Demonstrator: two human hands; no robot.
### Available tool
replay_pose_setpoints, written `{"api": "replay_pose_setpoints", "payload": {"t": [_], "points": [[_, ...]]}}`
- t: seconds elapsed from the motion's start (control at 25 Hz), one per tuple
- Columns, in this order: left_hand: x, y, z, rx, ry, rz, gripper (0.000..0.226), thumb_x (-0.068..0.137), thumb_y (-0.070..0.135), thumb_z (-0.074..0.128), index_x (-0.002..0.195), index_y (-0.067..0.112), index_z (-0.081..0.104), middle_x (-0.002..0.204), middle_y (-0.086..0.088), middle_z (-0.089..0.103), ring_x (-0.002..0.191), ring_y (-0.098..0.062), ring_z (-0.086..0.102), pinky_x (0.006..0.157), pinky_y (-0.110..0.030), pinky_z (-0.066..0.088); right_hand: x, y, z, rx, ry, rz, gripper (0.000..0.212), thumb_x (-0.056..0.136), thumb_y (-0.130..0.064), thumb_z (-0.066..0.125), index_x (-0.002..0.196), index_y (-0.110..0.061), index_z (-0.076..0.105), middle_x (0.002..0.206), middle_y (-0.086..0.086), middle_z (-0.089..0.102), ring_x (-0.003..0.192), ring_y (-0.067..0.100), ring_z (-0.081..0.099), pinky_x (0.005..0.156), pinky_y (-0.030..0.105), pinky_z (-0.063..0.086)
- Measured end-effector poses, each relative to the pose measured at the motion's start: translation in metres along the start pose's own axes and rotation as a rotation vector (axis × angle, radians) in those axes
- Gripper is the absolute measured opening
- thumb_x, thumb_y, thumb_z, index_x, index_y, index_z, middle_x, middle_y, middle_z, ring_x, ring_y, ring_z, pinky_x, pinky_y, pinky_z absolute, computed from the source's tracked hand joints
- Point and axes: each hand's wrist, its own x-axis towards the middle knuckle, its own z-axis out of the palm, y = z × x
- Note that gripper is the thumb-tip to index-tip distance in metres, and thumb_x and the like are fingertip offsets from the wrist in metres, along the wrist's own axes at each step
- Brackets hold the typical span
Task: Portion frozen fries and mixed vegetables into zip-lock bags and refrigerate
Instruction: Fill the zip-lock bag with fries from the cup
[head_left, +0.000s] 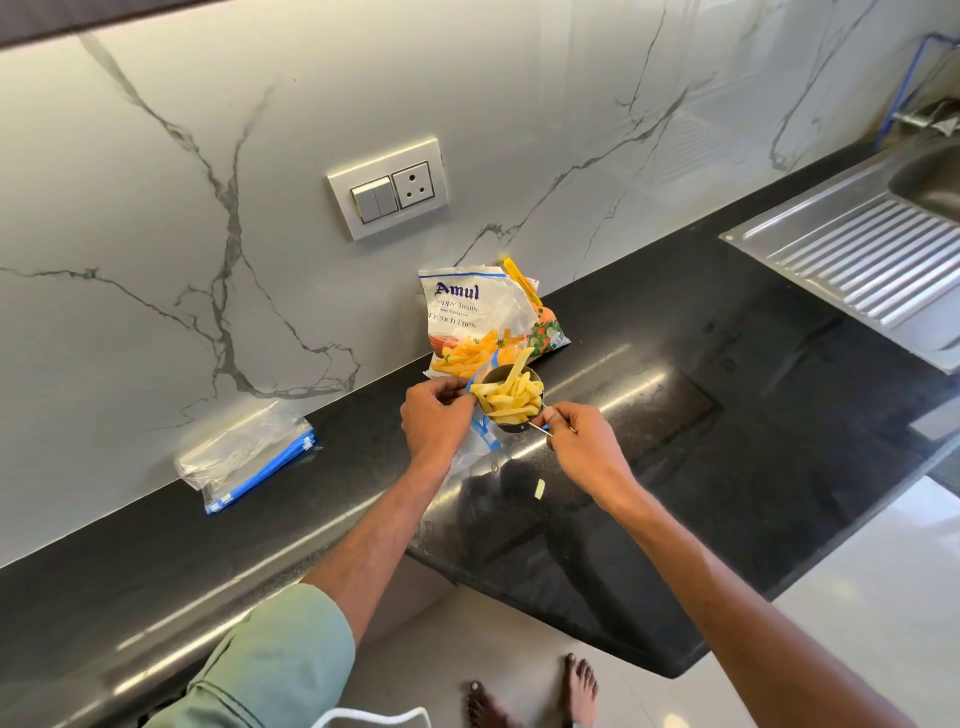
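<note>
Fingers (551, 415) of the right hand (582, 441) pinch shut on the thin handle of a metal cup (511, 397) heaped with fries (508, 399), held at the middle of the frame. Fingers of the left hand (434, 418) are closed on the blue-edged mouth of a clear zip-lock bag (480, 441), which hangs just beside and below the cup. Both forearms reach up from the lower part of the frame, wrists bent inward toward each other.

Behind the cup, the fries packet (462, 322) leans on the marble wall, with the vegetable packet (545, 330) tucked behind its right side. One loose fry (540, 489) lies on the black counter (701, 415) near its front edge. Spare bags (249, 457) sit stacked at middle left against the wall, well apart from the hands. Open counter stretches right toward the steel sink drainboard (862, 260) at upper right.
</note>
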Motion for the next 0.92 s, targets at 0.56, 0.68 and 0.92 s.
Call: {"api": "replay_pose_setpoints", "payload": {"t": [0.56,0.68,0.92], "points": [[-0.017,0.005,0.01,0.416,-0.053,0.422,0.03,0.09,0.012,0.066,0.12,0.013,0.072,0.11,-0.003,0.068,0.092,-0.016,0.065,0.083,-0.032,0.057,0.001,-0.002,0.019,-0.272,0.032,-0.102,0.025,0.107,-0.016,0.048,0.096,-0.009,0.069,0.083,0.006,0.07,0.069,0.018,0.06,0.056,0.026,0.039],[-0.014,0.001,0.007,0.421,-0.059,0.327,0.033,0.096,0.01,0.063,0.128,0.012,0.069,0.119,-0.005,0.068,0.108,-0.019,0.064,0.092,-0.029,0.049,0.002,0.001,0.018,-0.298,0.015,-0.137,0.025,0.108,-0.018,0.048,0.098,-0.009,0.069,0.087,0.007,0.071,0.072,0.02,0.061,0.061,0.029,0.041],[-0.003,0.001,-0.006,0.376,-0.033,0.256,0.016,0.099,0.023,0.065,0.113,0.018,0.069,0.105,0.001,0.067,0.094,-0.015,0.065,0.082,-0.031,0.051,0.006,0.005,0.01,-0.215,-0.13,-0.133,0.026,0.111,-0.025,0.048,0.102,-0.017,0.071,0.075,-0.007,0.063,0.06,0.006,0.052,0.053,0.012,0.036]]}}
